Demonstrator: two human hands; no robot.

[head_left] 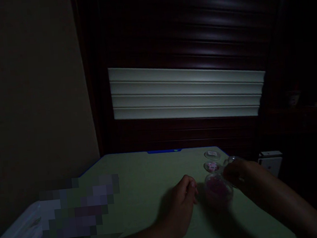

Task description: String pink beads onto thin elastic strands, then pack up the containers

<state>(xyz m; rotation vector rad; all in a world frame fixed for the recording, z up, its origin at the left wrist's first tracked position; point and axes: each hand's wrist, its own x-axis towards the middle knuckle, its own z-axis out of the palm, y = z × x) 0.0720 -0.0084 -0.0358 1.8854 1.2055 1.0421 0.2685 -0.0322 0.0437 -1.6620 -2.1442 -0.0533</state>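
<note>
A clear round container [218,191] with pink-purple contents stands on the pale green table [136,181], right of centre. Left of it, my left hand [184,193] is above the table with its fingers curled together; whether anything small is inside them cannot be made out. Just behind and right of the container is my right hand [236,171], fingers bent down by a clear rim, and what they grip is too dark to see. A small dish with pink pieces [212,166] lies behind the container, and a clear lid with a label [212,155] is farther back.
A blurred, pixelated patch [83,208] covers the table's left side, with a plastic-like sheet [18,237] at the lower left corner. Beyond the right edge is a white box [271,162]. Dark slatted doors [187,131] stand behind the table, a wall [32,90] at left.
</note>
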